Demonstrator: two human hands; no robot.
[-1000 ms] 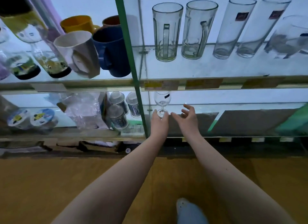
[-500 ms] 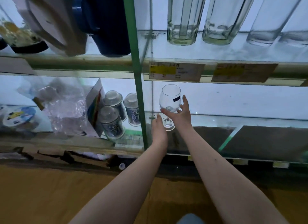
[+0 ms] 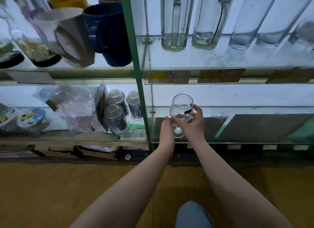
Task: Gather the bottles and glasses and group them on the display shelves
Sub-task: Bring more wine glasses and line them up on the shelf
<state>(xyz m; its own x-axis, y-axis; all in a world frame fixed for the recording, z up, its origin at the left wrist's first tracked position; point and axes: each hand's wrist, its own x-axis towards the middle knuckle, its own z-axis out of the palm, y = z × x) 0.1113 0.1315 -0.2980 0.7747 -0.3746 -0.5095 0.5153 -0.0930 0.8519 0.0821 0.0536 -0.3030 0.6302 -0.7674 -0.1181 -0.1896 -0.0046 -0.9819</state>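
your right hand (image 3: 191,124) is clamped around the bowl of the stemmed glass (image 3: 181,111) at frame centre, its long axis near upright with foot just above the lower shelf (image 3: 237,142), while your left hand (image 3: 167,130), fingers together, touches the stem side.

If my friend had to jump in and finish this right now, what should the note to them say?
Right hand: wrapped around the bowl of the stemmed wine glass, which tilts a bit, foot at the lower glass shelf.
Left hand: open, flat beside the stem; I can't tell if it touches.
Done: tall glasses stand in a row on the shelf above; three small jars sit grouped left of the green post.
Left: settle this wine glass with its group, then gather any remaining glassware.
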